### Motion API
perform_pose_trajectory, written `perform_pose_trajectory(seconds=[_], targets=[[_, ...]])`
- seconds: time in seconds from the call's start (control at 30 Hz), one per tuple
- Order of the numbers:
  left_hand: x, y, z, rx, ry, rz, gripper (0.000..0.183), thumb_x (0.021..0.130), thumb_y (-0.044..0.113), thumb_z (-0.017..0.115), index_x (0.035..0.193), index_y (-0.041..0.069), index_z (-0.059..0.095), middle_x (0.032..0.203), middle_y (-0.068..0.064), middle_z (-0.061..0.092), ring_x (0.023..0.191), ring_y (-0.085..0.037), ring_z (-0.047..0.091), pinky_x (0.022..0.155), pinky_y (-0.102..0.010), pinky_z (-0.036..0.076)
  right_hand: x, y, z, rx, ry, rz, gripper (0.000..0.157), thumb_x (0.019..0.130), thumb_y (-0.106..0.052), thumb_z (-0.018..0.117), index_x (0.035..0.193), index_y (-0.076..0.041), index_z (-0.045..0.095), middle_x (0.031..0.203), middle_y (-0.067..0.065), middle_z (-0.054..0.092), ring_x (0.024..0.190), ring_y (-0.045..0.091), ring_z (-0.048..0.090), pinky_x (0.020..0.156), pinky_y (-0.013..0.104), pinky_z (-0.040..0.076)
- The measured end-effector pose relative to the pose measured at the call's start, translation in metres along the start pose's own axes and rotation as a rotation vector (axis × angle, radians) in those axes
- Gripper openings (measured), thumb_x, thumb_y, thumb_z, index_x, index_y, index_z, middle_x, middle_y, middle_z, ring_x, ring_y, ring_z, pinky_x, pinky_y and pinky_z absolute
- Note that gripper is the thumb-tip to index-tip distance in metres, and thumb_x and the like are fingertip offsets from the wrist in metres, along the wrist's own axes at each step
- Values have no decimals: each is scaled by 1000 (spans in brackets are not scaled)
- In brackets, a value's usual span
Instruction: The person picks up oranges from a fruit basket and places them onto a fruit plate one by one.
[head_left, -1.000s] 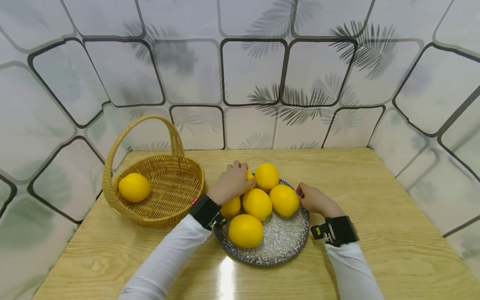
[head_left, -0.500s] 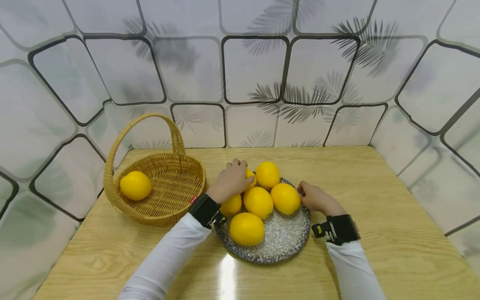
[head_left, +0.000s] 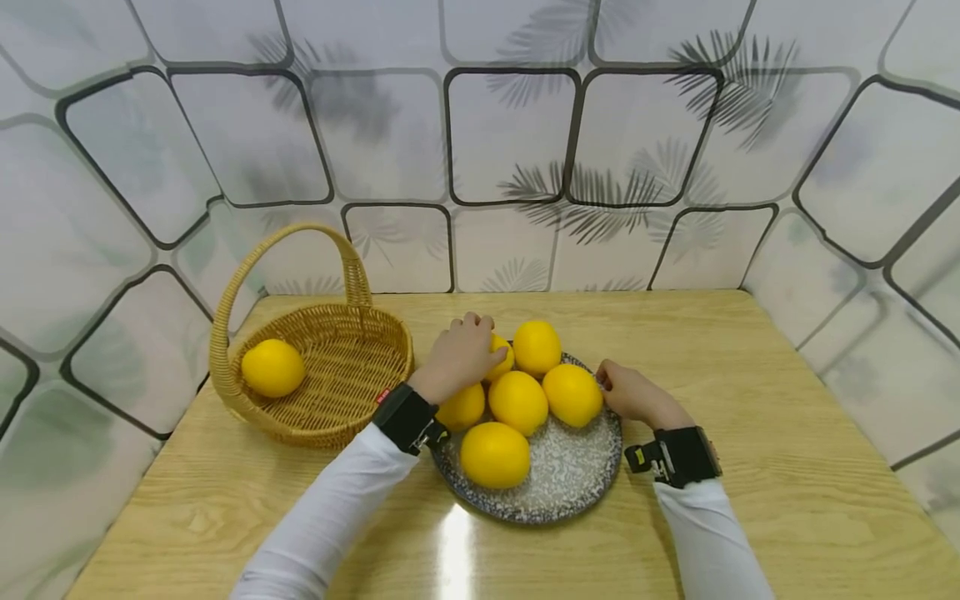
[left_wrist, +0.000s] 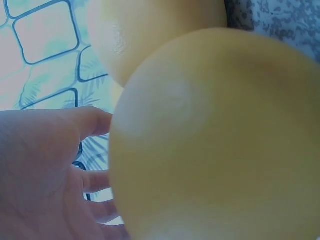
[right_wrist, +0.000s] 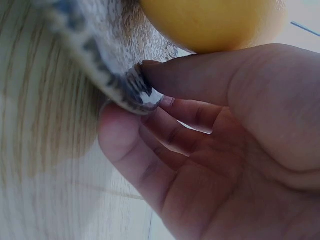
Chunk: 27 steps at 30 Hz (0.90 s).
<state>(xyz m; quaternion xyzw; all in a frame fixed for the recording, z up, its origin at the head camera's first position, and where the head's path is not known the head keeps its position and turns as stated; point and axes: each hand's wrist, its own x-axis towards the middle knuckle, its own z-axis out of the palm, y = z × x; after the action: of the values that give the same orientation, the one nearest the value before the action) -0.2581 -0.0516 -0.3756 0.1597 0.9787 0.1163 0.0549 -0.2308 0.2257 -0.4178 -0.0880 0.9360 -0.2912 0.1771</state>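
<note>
On a round speckled grey plate [head_left: 570, 479] lie several yellow lemons, one of them a front lemon [head_left: 495, 455]. My left hand [head_left: 459, 354] reaches over the plate's left side and grips the back-left lemon [head_left: 501, 358], its thumb on the near right side. That hand partly covers another lemon [head_left: 461, 407] under its wrist. In the left wrist view a near lemon [left_wrist: 215, 140] fills much of the picture and hides the fingertips. My right hand [right_wrist: 200, 130] pinches the plate's rim [right_wrist: 115, 87], thumb on top and fingers beneath; a lemon [head_left: 572, 395] lies close beside it.
Left of the plate stands a wicker basket [head_left: 300, 435] with a tall arched handle [head_left: 225, 317]; one lemon [head_left: 273, 367] lies in its left side. All stand on a light wooden table [head_left: 787, 483], with patterned cloth walls [head_left: 510, 133] at the back and sides.
The head view has tilted down very slightly, so the scene sits a little higher. Both hands, the lemons, the plate and the basket keep their places.
</note>
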Motion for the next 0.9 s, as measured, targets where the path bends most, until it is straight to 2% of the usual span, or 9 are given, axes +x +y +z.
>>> perform_pose_trajectory(seconds=[0.23, 0.47, 0.67, 0.9], targets=[[-5, -3, -6, 16, 18, 3, 57, 106, 44, 50, 147, 4, 45, 142, -23, 51, 127, -41, 54, 105, -50, 49, 1, 0, 1, -29, 7, -17, 24, 100, -4, 47, 121, 8, 50, 103, 23, 60, 87, 29, 55, 71, 36, 48], [-8, -6, -12, 32, 34, -5, 54, 106, 42, 50, 146, 5, 46, 141, -23, 53, 127, -40, 55, 104, -49, 49, 3, 0, 1, -40, 9, -4, 24, 98, -3, 48, 120, 7, 51, 107, 25, 61, 90, 30, 57, 75, 39, 50], [-11, -10, -14, 25, 35, -16, 56, 106, 43, 49, 146, 4, 46, 143, -23, 52, 129, -41, 54, 107, -50, 48, 3, -1, 0, -49, 7, 11, 25, 98, -4, 49, 120, 7, 51, 111, 26, 62, 94, 32, 59, 80, 43, 51], [-11, -18, -16, 3, 51, -30, 56, 106, 42, 52, 146, 4, 47, 144, -23, 51, 129, -42, 53, 106, -51, 48, 4, 0, 0, -57, 8, 13, 26, 97, -3, 48, 121, 7, 51, 111, 26, 62, 95, 32, 58, 80, 42, 52]])
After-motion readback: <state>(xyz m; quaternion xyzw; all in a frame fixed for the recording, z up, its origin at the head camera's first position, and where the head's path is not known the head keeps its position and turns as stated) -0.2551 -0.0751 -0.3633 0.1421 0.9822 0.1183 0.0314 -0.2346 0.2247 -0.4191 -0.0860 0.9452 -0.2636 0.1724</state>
